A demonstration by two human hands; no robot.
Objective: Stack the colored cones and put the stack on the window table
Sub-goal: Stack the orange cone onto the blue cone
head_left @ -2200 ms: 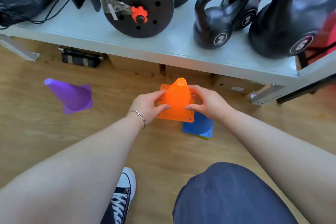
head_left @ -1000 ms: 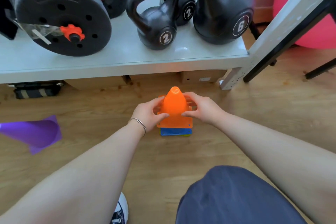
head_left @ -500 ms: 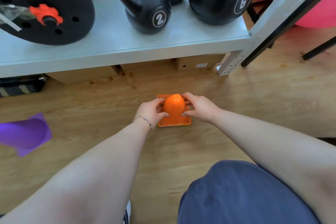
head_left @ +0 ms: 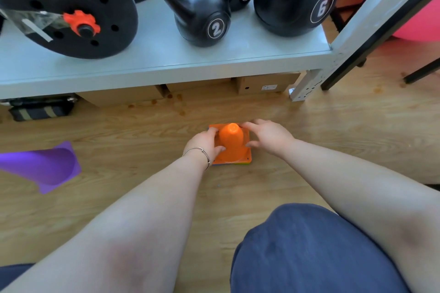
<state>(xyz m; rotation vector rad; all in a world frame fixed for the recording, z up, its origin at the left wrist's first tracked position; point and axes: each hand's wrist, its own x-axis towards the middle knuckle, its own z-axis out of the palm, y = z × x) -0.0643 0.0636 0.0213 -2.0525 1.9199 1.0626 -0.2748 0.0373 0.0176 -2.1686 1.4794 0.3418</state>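
An orange cone (head_left: 231, 140) stands upright on the wooden floor, seated on top of other cones; only thin blue and green base edges (head_left: 234, 163) show beneath it. My left hand (head_left: 205, 144) grips the cone's left side, thumb at the front and fingers on the base's far left corner. My right hand (head_left: 268, 137) rests against the cone's right side with fingers spread over the base. A purple cone (head_left: 45, 167) lies on its side on the floor at the far left, apart from the stack.
A low grey shelf (head_left: 166, 59) just beyond the stack carries black weight plates (head_left: 69, 7) and kettlebells (head_left: 202, 7). Cardboard boxes (head_left: 262, 84) and a dark bag (head_left: 40, 109) sit under it. A pink ball (head_left: 409, 12) is at the right. My knee (head_left: 309, 250) fills the lower right.
The orange cone, held above the blue cone before, has been pushed down onto the stack on the floor. My right hand's fingers have loosened and spread.
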